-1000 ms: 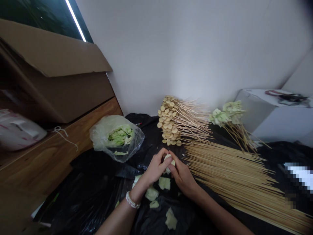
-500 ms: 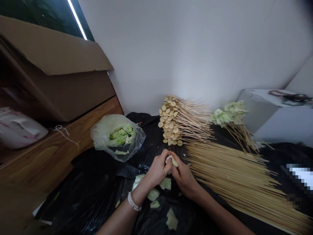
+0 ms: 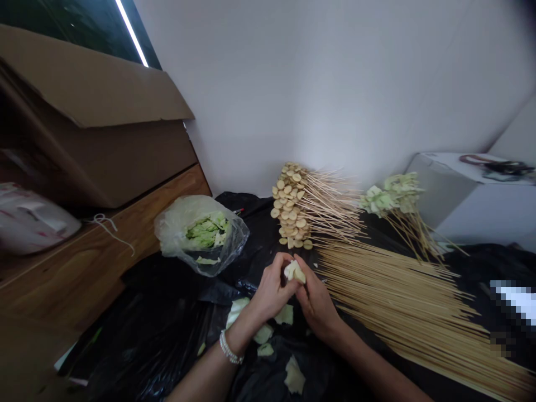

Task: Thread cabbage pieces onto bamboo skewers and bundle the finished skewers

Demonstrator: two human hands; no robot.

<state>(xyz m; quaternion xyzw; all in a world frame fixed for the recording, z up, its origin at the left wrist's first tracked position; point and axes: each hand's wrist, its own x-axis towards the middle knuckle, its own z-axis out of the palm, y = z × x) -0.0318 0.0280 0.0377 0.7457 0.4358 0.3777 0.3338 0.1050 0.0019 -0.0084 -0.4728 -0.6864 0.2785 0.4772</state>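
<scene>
Between my two hands is a folded, pale piece of cabbage leaf (image 3: pixel 295 272). My left hand (image 3: pixel 271 287), with a beaded bracelet at its wrist, pinches it from the left. My right hand (image 3: pixel 315 298) closes on its other side, thumb and fingers against it. Loose cabbage pieces (image 3: pixel 295 375) lie on the black plastic sheet (image 3: pixel 167 329) below and around my wrists. Just beyond my fingers is a stack of skewers with round, pale slices (image 3: pixel 290 206) on their ends. Bare bamboo skewers (image 3: pixel 402 301) spread out to the right of my right hand.
A clear plastic bag (image 3: pixel 171 223) with torn green leaves stands left of the slices. Skewers threaded with cabbage (image 3: pixel 393 195) lean by a white box (image 3: pixel 452 206). A cardboard box (image 3: pixel 125 151) sits at the left on a wooden surface (image 3: pixel 62 257), near a white packet (image 3: pixel 37 220).
The cabbage piece has turned in my fingers and now shows more of its folded, pale side. Both hands stay in nearly the same place, with the fingers shifted slightly.
</scene>
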